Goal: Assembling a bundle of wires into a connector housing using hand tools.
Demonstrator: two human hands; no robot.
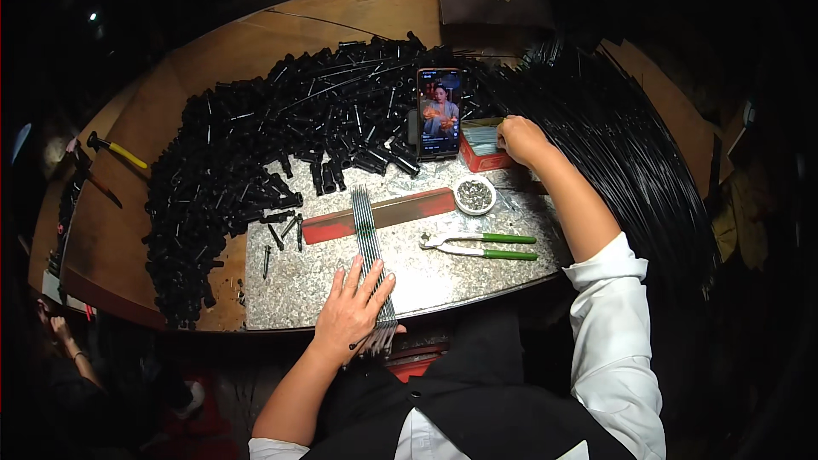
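Observation:
My left hand (354, 305) is laid over a bundle of thin dark rods (366, 234), with the thumb around the far side at the table's front edge. The rods' upper part rests across a long red-brown bar (409, 209). At the back right, my right hand (521, 141) is at a small red box (484, 162) of thin pale strips, its fingers bent down at the box's right end. Its fingertips are partly hidden. Pliers with green handles (509, 239) lie nearer me, beside a white bowl (463, 207) of small metal pieces.
A large heap of black tubular parts (247, 119) covers the left and back. Long black rods (622, 145) spread at the right. A phone (438, 111) stands upright behind the speckled board (426, 281). A hammer (119, 151) lies far left; another person's hand (61, 330) shows below it.

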